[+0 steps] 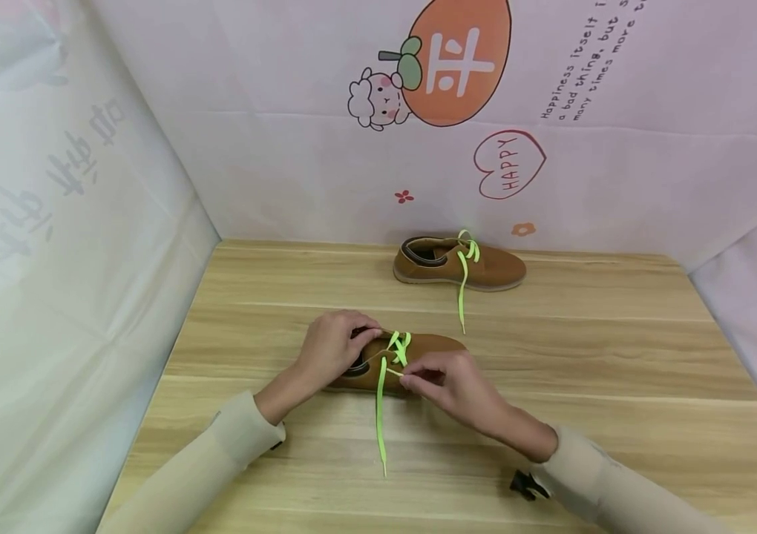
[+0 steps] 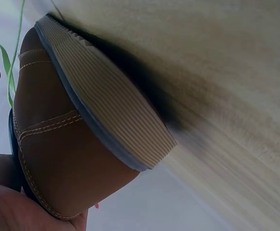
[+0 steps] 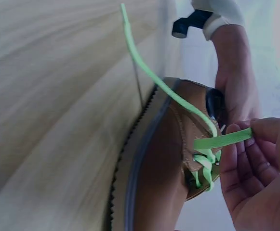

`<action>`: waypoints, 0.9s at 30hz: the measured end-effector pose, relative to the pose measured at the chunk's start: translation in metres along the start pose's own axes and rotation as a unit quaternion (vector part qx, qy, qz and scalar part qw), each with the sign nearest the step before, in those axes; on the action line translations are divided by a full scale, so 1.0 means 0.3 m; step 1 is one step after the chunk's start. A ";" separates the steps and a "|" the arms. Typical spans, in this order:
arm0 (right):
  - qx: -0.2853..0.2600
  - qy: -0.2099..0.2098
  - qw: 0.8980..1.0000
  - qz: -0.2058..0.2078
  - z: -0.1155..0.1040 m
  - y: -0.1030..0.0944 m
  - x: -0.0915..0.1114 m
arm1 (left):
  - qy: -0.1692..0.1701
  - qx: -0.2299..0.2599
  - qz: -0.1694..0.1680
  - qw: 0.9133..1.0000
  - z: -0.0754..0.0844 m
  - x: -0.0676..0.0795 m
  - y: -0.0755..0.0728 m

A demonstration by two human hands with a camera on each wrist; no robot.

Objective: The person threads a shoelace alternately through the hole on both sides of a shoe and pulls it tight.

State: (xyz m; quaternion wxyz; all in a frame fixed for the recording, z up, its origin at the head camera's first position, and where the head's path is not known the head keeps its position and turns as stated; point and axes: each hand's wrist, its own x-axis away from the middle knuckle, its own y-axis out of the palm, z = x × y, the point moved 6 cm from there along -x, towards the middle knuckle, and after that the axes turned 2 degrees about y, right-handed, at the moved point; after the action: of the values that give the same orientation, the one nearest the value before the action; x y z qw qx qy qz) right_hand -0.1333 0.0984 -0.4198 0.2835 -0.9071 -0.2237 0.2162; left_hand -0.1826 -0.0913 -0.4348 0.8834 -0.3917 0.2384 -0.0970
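A brown leather shoe [image 1: 435, 347] with bright green laces lies on the table, toe to the right. My left hand [image 1: 328, 345] grips it at the ankle opening; part of that hand [image 2: 9, 209] shows by the collar in the left wrist view. With thumb and forefinger, my right hand [image 1: 461, 386] pinches one green shoelace [image 3: 221, 140] beside the eyelets. The other lace end [image 1: 381, 423] hangs over the shoe's near side onto the table. In the right wrist view, the laces cross over the tongue. My left fingertips are partly hidden inside the opening.
A second brown shoe [image 1: 495, 267] stands at the back of the wooden table [image 1: 592, 334], one loose green lace trailing forward. White printed cloth [image 1: 285, 163] rises behind the table and along its sides.
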 end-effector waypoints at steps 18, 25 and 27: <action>-0.001 0.119 0.993 0.016 0.064 -0.016 -0.094 | -0.087 0.075 -0.043 0.992 -0.043 -0.025 0.008; 0.016 0.136 0.990 0.018 0.081 -0.005 -0.118 | -0.094 0.091 -0.044 0.990 -0.050 -0.028 0.013; 0.018 0.138 0.990 0.018 0.082 -0.002 -0.125 | -0.093 0.093 -0.043 0.990 -0.052 -0.028 0.015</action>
State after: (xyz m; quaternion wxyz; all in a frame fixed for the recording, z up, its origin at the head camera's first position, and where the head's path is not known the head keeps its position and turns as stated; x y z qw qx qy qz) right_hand -0.1763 0.0893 -0.4278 0.3244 -0.9267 -0.1624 0.0981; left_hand -0.1979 -0.0954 -0.4443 0.9293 -0.3252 0.1281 -0.1195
